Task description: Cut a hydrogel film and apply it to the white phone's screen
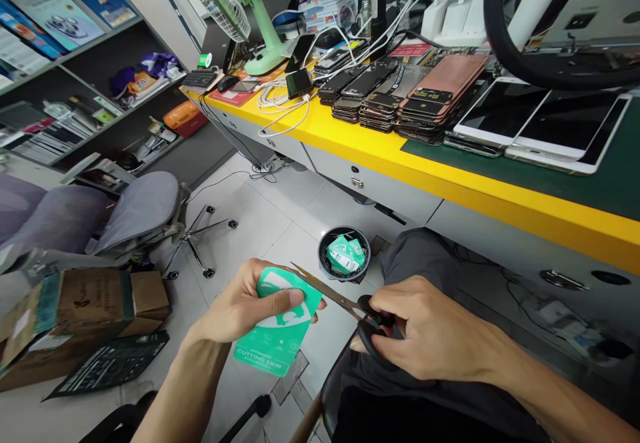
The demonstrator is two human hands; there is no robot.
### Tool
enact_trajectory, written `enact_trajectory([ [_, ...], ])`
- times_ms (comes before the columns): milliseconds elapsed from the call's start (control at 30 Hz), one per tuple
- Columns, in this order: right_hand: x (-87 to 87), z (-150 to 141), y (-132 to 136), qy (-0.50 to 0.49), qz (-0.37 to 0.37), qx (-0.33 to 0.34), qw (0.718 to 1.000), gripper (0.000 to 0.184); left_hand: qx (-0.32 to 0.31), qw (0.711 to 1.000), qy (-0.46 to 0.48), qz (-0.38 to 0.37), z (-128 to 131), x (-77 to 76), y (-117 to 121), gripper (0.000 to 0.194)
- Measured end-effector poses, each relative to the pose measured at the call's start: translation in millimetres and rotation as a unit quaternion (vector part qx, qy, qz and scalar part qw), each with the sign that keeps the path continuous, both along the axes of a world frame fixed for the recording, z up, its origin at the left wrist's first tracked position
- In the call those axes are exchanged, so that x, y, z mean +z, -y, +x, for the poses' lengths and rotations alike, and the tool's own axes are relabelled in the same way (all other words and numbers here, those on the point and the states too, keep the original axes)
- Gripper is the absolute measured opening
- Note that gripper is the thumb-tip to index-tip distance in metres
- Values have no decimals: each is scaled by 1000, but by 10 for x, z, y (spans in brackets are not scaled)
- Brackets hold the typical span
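The packet (285, 339) hides part of my left hand (247, 306), and its smallest print is too tiny for me to read. Left of the packet, my view's edge crops a box (95, 299); above the packet, the fan (259, 19).

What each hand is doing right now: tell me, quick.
Left hand: closed, holding the green packet, thumb across its front.
Right hand: closed around the handles of the scissors.

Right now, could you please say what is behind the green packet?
Fingers of the left hand partly show behind the green packet, with floor tiles beyond; the packet's back is hidden.
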State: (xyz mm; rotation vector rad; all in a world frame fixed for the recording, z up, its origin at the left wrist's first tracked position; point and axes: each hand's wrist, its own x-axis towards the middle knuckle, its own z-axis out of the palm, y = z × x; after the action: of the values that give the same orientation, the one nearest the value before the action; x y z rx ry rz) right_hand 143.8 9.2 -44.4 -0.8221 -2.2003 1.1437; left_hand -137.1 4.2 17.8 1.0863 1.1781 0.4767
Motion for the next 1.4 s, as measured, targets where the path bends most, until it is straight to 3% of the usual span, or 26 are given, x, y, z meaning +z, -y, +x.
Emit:
enact_trajectory([
  [133,-32,11,-32,-12,-49,9,999,49,3,1000,-9,-11,-3,10,-15,29],
  [367,-122,10,-217,-63,-310,-39,948,51,36,999,-8,-27,-29,-35,-27,31],
  [567,-300,-140,-392,-133,-401,8,906,47,162,986,46,16,31,-133,41,26],
  [667,-498,-333,-534,-86,-461,-37,883,58,234,969,67,26,76,-168,92,27],
  [800,-522,-472,-591,-94,-441,-64,890,60,303,949,71,59,132,-179,140,31],
  [933,-238,-419,-416,-184,-371,-4,910,49,329,939,67,74,229,-150,172,32],
  [1067,-29,-374,-207,-158,-307,-11,938,41,338,935,63,83,361,-107,216,40],
  [1167,-6,-367,-117,-125,-280,-13,952,43,343,931,74,101,437,-77,244,45],
  [1400,-29,-325,-46,-131,-276,-23,952,46,345,928,71,120,503,-28,282,42],
])
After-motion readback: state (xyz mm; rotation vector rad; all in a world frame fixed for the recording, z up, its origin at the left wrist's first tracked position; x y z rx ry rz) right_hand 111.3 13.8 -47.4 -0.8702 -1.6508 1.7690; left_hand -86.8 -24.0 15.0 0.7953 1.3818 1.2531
